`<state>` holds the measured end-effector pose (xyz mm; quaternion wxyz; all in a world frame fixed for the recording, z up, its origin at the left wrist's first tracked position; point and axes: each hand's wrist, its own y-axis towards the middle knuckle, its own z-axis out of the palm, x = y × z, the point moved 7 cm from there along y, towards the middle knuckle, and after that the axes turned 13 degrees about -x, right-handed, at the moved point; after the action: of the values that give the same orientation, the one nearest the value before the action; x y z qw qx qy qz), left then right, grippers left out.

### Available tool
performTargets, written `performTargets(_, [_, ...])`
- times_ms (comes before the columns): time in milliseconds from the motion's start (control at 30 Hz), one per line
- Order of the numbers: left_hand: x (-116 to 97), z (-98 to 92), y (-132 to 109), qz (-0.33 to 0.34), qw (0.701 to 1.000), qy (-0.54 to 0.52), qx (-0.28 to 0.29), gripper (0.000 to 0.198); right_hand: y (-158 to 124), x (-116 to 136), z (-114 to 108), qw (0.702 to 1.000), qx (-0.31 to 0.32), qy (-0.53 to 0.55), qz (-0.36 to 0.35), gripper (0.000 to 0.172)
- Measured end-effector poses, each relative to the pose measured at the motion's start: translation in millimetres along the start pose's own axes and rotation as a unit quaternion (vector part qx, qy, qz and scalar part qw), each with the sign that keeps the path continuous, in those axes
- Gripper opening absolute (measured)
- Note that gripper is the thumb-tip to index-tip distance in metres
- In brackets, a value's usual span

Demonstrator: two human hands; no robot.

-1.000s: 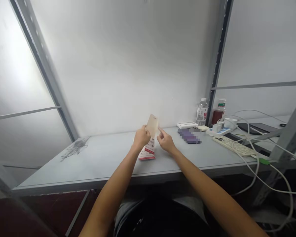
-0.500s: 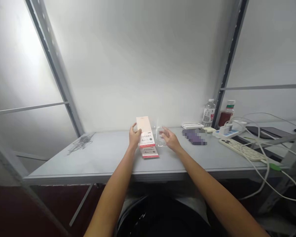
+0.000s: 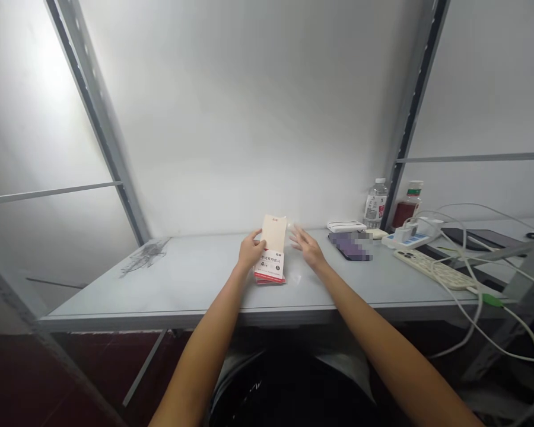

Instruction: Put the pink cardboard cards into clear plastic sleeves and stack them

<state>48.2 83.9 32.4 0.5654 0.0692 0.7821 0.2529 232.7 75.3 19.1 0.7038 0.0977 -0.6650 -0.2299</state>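
Note:
My left hand (image 3: 251, 251) grips the left edge of a cream and white paper packet (image 3: 273, 249) with a printed label and a large "4". The packet stands tilted up from a small stack of red-edged packets (image 3: 269, 280) on the table, and its lower end rests against them. My right hand (image 3: 308, 249) hovers to the right of the packet with its fingers spread, holding nothing and apart from the packet.
A blurred-out purple phone (image 3: 349, 246) and a white power bank (image 3: 346, 226) lie to the right, with a water bottle (image 3: 375, 204) behind. Further right are a power strip (image 3: 427, 270) and tangled white cables. A grey metal upright (image 3: 413, 112) rises behind them.
The packet has dropped lower and now leans on the stack instead of being held higher. The clear plastic sleeve near my right hand no longer shows. My right hand has opened wider.

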Motion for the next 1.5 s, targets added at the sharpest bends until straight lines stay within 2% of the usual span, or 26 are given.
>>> performTargets(200, [-1.7, -1.1, -0.8, -0.008, 1.0, -0.022, 0.003, 0.052, 1.4, 4.3, -0.9, 0.997, 0.02, 0.065, 0.025, 0.048])
performTargets(367, [-4.8, 2.6, -6.0, -0.047, 0.993, -0.086, 0.063, 0.056, 4.6, 4.8, -5.5, 0.994, 0.01, 0.097, 0.051, 0.053])
performTargets(533, [-4.8, 4.8, -8.1, -0.08, 0.982, -0.133, 0.106, 0.059, 3.0, 9.7, -10.9, 0.996, -0.006, 0.066, 0.06, 0.056])
performTargets(733, [3.2, 7.1, -7.7, -0.101, 0.974, -0.142, 0.146, 0.056, 3.8, 12.5, -14.2, 0.993, -0.017, 0.092, 0.071, 0.052])
performTargets(867, [1.6, 11.8, -13.0, -0.1, 0.971, -0.121, 0.18, 0.055, 2.5, 8.6, -11.3, 0.975, -0.015, 0.187, 0.121, 0.038])
performTargets(1000, [-1.4, 6.5, -10.1, -0.091, 0.985, -0.094, 0.116, 0.051, -3.3, 0.2, -1.7, 0.959, 0.033, 0.211, 0.184, 0.032])
performTargets(1200, [4.1, -8.8, 0.1, -0.068, 0.996, -0.055, -0.019, 0.045, -20.5, -5.1, 18.8, 0.94, 0.173, 0.152, 0.253, 0.037])
performTargets(1333, [1.8, -17.6, 1.5, -0.024, 0.996, -0.009, -0.09, 0.041, -25.6, -3.5, 23.5, 0.932, 0.199, 0.146, 0.265, 0.037])
performTargets(1500, [-1.7, -21.4, -0.1, 0.001, 0.993, 0.009, -0.118, 0.039, -26.0, -2.7, 24.1, 0.929, 0.216, 0.155, 0.257, 0.036])
